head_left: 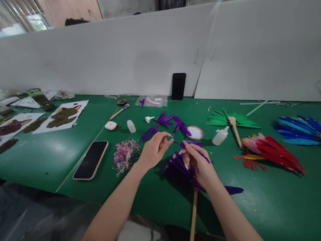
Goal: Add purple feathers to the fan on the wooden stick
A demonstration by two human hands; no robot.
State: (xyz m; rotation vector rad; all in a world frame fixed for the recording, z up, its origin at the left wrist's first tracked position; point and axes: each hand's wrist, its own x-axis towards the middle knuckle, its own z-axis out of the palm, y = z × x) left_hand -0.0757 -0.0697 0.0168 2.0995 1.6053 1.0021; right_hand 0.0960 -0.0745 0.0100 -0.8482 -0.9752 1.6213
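My right hand (198, 161) pinches a purple feather (203, 154), its thin end pointing left. Close by, my left hand (155, 149) has thumb and forefinger closed near that end; what sits between them is too small to make out. Below both hands lies a purple feather fan (178, 169), its wooden handle (194, 217) reaching past the table's front edge. Loose purple feathers (163, 121) are spread just beyond my hands, beside a small round white dish (194, 132). A white squeeze bottle (220, 136) stands to the right of the dish.
Left of my hands are a pile of colourful scraps (127, 153), a phone (91, 160), a small bottle (131, 126) and a brush (119, 112). Green (232, 121), red (275, 153) and blue (301, 130) feather pieces lie right. A dark phone (178, 86) leans on the white partition (112, 57).
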